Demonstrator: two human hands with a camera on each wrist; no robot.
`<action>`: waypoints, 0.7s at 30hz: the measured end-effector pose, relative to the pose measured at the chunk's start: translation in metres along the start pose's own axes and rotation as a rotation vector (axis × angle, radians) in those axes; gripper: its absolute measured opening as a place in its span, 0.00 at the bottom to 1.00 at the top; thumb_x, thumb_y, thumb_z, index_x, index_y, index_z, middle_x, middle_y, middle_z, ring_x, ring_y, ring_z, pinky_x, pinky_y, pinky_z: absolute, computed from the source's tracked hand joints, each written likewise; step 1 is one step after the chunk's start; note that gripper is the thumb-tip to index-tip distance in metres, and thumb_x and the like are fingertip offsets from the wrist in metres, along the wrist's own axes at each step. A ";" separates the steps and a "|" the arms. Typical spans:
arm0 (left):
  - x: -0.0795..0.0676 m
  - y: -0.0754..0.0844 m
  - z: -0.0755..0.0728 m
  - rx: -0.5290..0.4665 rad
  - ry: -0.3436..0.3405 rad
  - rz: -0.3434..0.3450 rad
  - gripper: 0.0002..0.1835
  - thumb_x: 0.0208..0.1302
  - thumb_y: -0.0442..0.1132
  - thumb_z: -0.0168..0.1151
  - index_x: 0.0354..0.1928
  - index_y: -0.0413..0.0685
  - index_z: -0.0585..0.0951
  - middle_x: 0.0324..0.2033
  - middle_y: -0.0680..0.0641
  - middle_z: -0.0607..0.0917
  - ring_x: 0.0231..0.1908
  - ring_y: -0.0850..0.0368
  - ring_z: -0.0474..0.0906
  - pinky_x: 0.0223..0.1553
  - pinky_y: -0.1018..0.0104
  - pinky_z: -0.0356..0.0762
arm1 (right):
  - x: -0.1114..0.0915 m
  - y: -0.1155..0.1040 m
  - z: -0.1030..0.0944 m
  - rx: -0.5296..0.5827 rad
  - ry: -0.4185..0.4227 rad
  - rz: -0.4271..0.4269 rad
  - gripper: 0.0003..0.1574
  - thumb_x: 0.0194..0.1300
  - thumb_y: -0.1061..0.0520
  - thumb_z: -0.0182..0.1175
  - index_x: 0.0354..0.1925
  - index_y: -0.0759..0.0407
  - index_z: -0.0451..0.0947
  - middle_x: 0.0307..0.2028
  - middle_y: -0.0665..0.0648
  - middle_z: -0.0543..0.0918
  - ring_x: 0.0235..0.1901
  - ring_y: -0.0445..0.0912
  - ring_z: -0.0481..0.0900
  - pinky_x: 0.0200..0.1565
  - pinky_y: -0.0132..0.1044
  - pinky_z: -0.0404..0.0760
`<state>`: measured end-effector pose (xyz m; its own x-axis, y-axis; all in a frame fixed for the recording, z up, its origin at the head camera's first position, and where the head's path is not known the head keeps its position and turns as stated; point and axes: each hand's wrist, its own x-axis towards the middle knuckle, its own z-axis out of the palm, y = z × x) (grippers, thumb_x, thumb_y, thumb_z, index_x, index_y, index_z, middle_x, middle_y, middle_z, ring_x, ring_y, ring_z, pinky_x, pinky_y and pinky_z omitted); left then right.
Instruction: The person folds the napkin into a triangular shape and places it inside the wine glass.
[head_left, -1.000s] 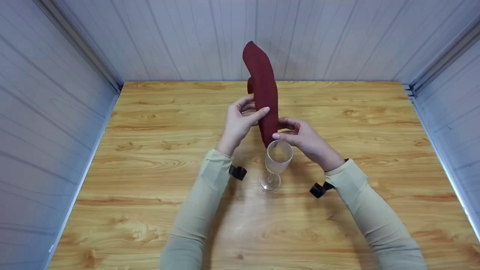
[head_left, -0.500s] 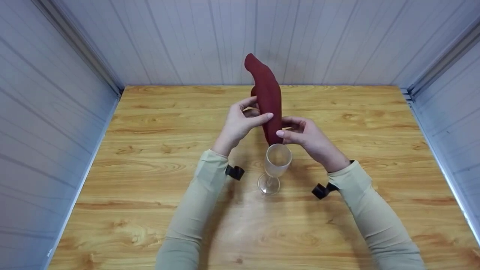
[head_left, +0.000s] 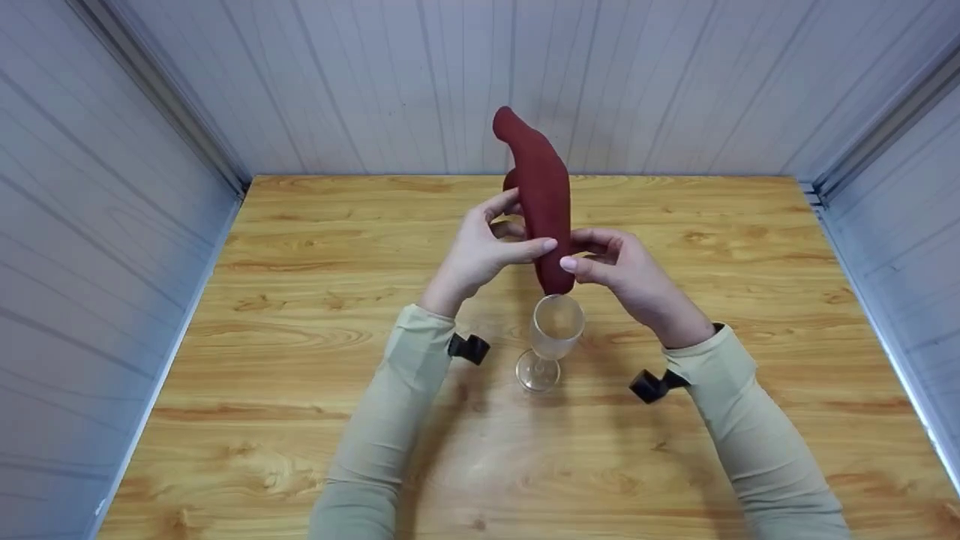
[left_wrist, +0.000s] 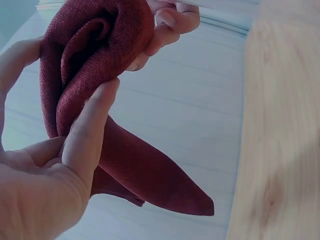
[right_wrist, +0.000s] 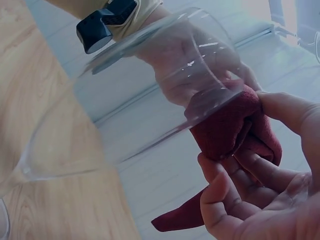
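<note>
A dark red cloth napkin (head_left: 547,187), rolled into a long bundle, is held up between both hands over the table. My left hand (head_left: 480,251) grips its middle, thumb across the front and fingers behind. Lower down, my right hand (head_left: 626,274) pinches the bundle's narrow end from the right. That end overlaps the far rim of a clear stemmed glass (head_left: 556,337), which stands upright on the table. In the left wrist view the napkin (left_wrist: 135,30) shows a spiral of rolled layers, with pointed tails hanging out. The glass (right_wrist: 135,120) lies across the right wrist view, nearer than the napkin.
The wood-grain table (head_left: 300,375) is enclosed by pale panelled walls at the back (head_left: 360,90) and both sides. A black wrist camera (head_left: 471,349) sits on the left wrist and another black camera (head_left: 649,386) on the right, both near the glass.
Both hands have shifted the napkin slightly right, bringing its lower end from the glass's left side to the far rim. The roll has turned a little. The head view has tilted slightly.
</note>
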<state>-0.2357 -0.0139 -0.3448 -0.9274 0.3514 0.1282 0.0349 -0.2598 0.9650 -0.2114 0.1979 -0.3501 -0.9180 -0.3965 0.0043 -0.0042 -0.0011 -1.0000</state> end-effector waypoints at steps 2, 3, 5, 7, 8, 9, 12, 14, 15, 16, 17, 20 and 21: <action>0.000 0.002 0.001 -0.012 0.002 0.013 0.37 0.47 0.27 0.74 0.62 0.41 0.72 0.45 0.42 0.75 0.38 0.49 0.81 0.39 0.54 0.82 | 0.000 -0.002 0.000 0.007 0.007 -0.006 0.20 0.63 0.63 0.63 0.53 0.67 0.76 0.45 0.60 0.81 0.40 0.47 0.81 0.43 0.39 0.78; 0.001 0.002 0.002 -0.014 0.005 0.023 0.36 0.47 0.27 0.74 0.62 0.41 0.72 0.45 0.42 0.76 0.38 0.49 0.81 0.39 0.54 0.82 | -0.001 -0.003 0.000 0.011 0.011 -0.010 0.20 0.63 0.63 0.63 0.53 0.67 0.76 0.45 0.60 0.81 0.40 0.47 0.81 0.43 0.39 0.78; 0.002 0.004 0.003 -0.019 0.017 0.035 0.36 0.48 0.27 0.74 0.62 0.41 0.73 0.44 0.42 0.76 0.37 0.49 0.81 0.39 0.55 0.82 | 0.000 -0.006 0.000 0.022 0.022 -0.017 0.20 0.62 0.64 0.63 0.53 0.67 0.76 0.44 0.60 0.82 0.40 0.47 0.82 0.43 0.38 0.78; 0.003 0.006 0.004 -0.026 0.033 0.043 0.36 0.48 0.27 0.74 0.62 0.41 0.73 0.44 0.41 0.77 0.37 0.49 0.81 0.39 0.54 0.82 | 0.000 -0.008 0.001 0.038 0.033 -0.022 0.20 0.62 0.65 0.62 0.53 0.68 0.76 0.44 0.60 0.82 0.39 0.46 0.82 0.42 0.38 0.78; 0.003 0.007 0.005 -0.032 0.042 0.043 0.36 0.48 0.27 0.74 0.62 0.41 0.73 0.43 0.41 0.77 0.37 0.49 0.81 0.39 0.54 0.82 | 0.000 -0.010 0.001 0.048 0.038 -0.022 0.20 0.62 0.65 0.62 0.53 0.68 0.76 0.43 0.60 0.82 0.38 0.46 0.82 0.42 0.37 0.79; 0.004 0.007 0.006 -0.039 0.049 0.044 0.36 0.48 0.27 0.74 0.62 0.40 0.73 0.43 0.41 0.77 0.37 0.49 0.81 0.39 0.53 0.82 | 0.000 -0.011 0.001 0.058 0.043 -0.024 0.19 0.62 0.65 0.62 0.53 0.68 0.76 0.43 0.60 0.82 0.38 0.46 0.83 0.41 0.37 0.79; 0.003 0.010 0.007 -0.055 0.068 0.039 0.37 0.47 0.27 0.74 0.62 0.39 0.72 0.43 0.41 0.77 0.36 0.50 0.81 0.39 0.52 0.82 | 0.000 -0.013 0.003 0.086 0.050 -0.032 0.18 0.62 0.66 0.61 0.51 0.68 0.77 0.43 0.61 0.81 0.37 0.46 0.83 0.41 0.37 0.79; 0.002 0.012 0.008 -0.058 0.077 0.040 0.37 0.47 0.27 0.74 0.63 0.39 0.72 0.43 0.41 0.77 0.36 0.50 0.80 0.38 0.51 0.82 | 0.000 -0.015 0.004 0.097 0.050 -0.044 0.17 0.62 0.67 0.60 0.51 0.67 0.77 0.44 0.61 0.81 0.37 0.46 0.83 0.42 0.38 0.80; 0.002 0.013 0.009 -0.060 0.078 0.040 0.37 0.47 0.27 0.74 0.63 0.39 0.72 0.43 0.41 0.78 0.36 0.50 0.80 0.38 0.51 0.82 | -0.001 -0.015 0.005 0.100 0.048 -0.050 0.17 0.62 0.67 0.60 0.51 0.67 0.77 0.44 0.61 0.80 0.37 0.46 0.83 0.43 0.39 0.80; 0.001 0.014 0.009 -0.062 0.078 0.041 0.37 0.47 0.27 0.75 0.63 0.40 0.72 0.43 0.41 0.78 0.35 0.50 0.81 0.38 0.51 0.82 | -0.001 -0.016 0.005 0.102 0.047 -0.054 0.17 0.62 0.67 0.60 0.50 0.68 0.77 0.44 0.61 0.80 0.37 0.46 0.83 0.43 0.40 0.79; 0.000 0.015 0.010 -0.064 0.076 0.042 0.37 0.47 0.27 0.75 0.63 0.40 0.72 0.43 0.41 0.78 0.35 0.50 0.81 0.38 0.51 0.82 | -0.001 -0.016 0.005 0.102 0.045 -0.059 0.17 0.62 0.67 0.60 0.50 0.68 0.77 0.44 0.62 0.80 0.37 0.46 0.83 0.44 0.40 0.79; -0.002 0.017 0.010 -0.071 0.070 0.049 0.37 0.47 0.27 0.74 0.63 0.40 0.72 0.43 0.40 0.78 0.35 0.50 0.81 0.38 0.50 0.82 | -0.002 -0.018 0.007 0.105 0.035 -0.069 0.17 0.63 0.67 0.60 0.51 0.68 0.77 0.44 0.62 0.81 0.38 0.47 0.83 0.46 0.41 0.78; -0.003 0.017 0.011 -0.075 0.068 0.051 0.37 0.47 0.27 0.74 0.63 0.40 0.72 0.43 0.40 0.78 0.35 0.50 0.81 0.38 0.50 0.82 | -0.003 -0.018 0.007 0.107 0.032 -0.071 0.17 0.63 0.67 0.60 0.51 0.68 0.77 0.44 0.62 0.81 0.38 0.47 0.83 0.46 0.41 0.78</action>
<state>-0.2287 -0.0098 -0.3262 -0.9483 0.2749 0.1589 0.0577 -0.3431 0.9375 -0.2059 0.1925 -0.3319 -0.9290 -0.3628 0.0735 -0.0291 -0.1264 -0.9915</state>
